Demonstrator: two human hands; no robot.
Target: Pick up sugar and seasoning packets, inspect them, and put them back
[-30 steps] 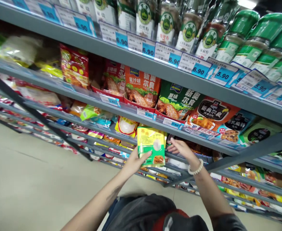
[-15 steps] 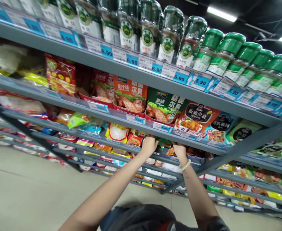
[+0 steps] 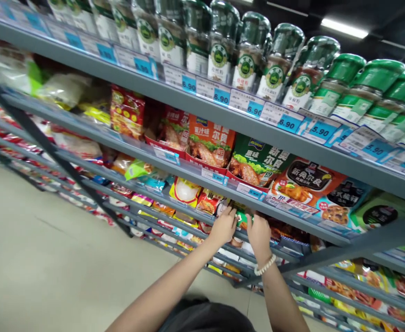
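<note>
A small green food packet (image 3: 243,220) lies between my two hands at the lower shelf, just beneath the shelf with the boxed seasonings. My left hand (image 3: 224,226) has its fingers bent onto the packet's left edge. On the right edge, my right hand (image 3: 259,233) grips with the thumb toward the packet; a beaded bracelet (image 3: 265,265) circles that wrist. Left of my hands stand a red and yellow packet (image 3: 208,202) and a yellow bag with a white round picture (image 3: 184,191). The overhanging shelf hides part of the green packet's far side.
Above runs a grey shelf edge (image 3: 191,173) with price tags, carrying a green seasoning box (image 3: 254,161) and an orange one (image 3: 209,140). Green-capped spice jars (image 3: 247,55) line the top shelf. A diagonal grey brace (image 3: 347,251) crosses at the right.
My hands have drawn back from under the shelf edge, and the green packet between them shows more. The view has shifted, so the shelves appear farther right.
</note>
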